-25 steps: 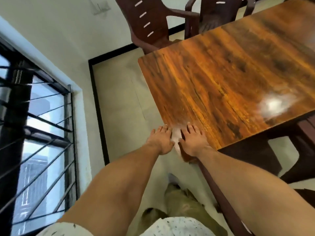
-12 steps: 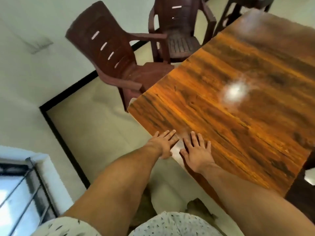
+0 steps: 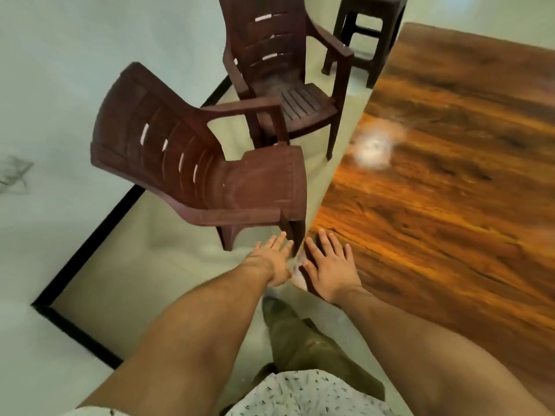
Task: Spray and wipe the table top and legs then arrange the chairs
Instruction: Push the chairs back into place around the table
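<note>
Glossy bench (image 3: 435, 205) corner under right hand (image 3: 329, 267), left hand (image 3: 271, 261) beside, fingers spread, gripping nothing: wiping looks nearly done; next, grasp the chair (image 3: 210, 175) just beyond the fingers.

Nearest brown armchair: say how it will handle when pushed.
The nearest armchair looks like moulded plastic, so probably light and stiff. On the smooth floor it should slide easily. Pushed high on its backrest, it might tip.

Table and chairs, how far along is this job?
Seemingly done: the table top shines. In hand: the right hand lies flat on its near corner, and the left hand is open beside it. Left: the near chair and far chair stand angled beside the table, not tucked in.
</note>
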`<state>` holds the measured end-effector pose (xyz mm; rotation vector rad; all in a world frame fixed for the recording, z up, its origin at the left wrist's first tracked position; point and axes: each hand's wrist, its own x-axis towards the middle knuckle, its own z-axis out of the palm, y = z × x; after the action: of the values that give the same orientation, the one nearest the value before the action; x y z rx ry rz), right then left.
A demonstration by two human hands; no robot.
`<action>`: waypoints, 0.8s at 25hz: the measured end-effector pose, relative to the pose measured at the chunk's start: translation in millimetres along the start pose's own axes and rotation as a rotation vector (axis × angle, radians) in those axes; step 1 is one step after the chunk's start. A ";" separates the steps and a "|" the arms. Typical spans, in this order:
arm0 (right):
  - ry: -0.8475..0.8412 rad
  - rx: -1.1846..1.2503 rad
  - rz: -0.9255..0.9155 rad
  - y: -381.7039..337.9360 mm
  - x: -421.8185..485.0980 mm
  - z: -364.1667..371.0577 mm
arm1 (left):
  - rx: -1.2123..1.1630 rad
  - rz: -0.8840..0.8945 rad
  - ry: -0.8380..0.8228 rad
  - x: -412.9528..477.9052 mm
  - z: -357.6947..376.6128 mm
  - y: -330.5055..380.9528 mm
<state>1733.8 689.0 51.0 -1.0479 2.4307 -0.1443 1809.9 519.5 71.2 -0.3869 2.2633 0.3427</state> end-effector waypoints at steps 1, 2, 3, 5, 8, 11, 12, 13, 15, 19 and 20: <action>0.007 0.007 0.006 -17.2 21.1 -1.1 | 0.000 -0.011 0.009 4.2 -11.8 -27.1; 0.017 0.011 0.009 -33.6 44.5 -2.9 | 0.007 -0.026 0.025 8.7 -25.0 -55.5; 0.031 0.022 0.009 -52.5 71.5 -7.1 | 0.013 -0.042 0.040 13.6 -42.5 -87.6; 0.046 0.060 0.012 -98.3 130.7 -20.3 | 0.026 -0.074 0.066 22.4 -83.0 -155.8; 0.064 0.099 -0.021 -183.6 211.3 -41.5 | 0.044 -0.139 0.125 30.0 -140.6 -252.2; 0.123 0.167 -0.074 -265.4 271.9 -64.3 | 0.039 -0.170 0.135 36.5 -191.1 -329.1; 0.144 0.192 -0.077 -289.3 289.9 -71.4 | 0.053 -0.178 0.135 39.4 -206.4 -353.0; 0.160 0.217 -0.076 -311.8 307.5 -77.5 | 0.070 -0.180 0.139 42.7 -221.5 -375.7; 0.194 0.263 -0.048 -349.2 338.8 -83.5 | 0.143 -0.148 0.150 53.5 -248.1 -415.6; 0.299 0.315 0.061 -400.5 389.2 -80.7 | 0.364 -0.015 0.138 71.7 -293.9 -478.4; 0.335 0.336 0.089 -415.9 400.2 -81.6 | 0.425 0.029 0.132 75.5 -304.3 -495.7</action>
<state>1732.9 107.0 82.2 -0.8140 2.6140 -0.7229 1746.6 -58.2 151.1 -0.1572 2.3933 -0.1564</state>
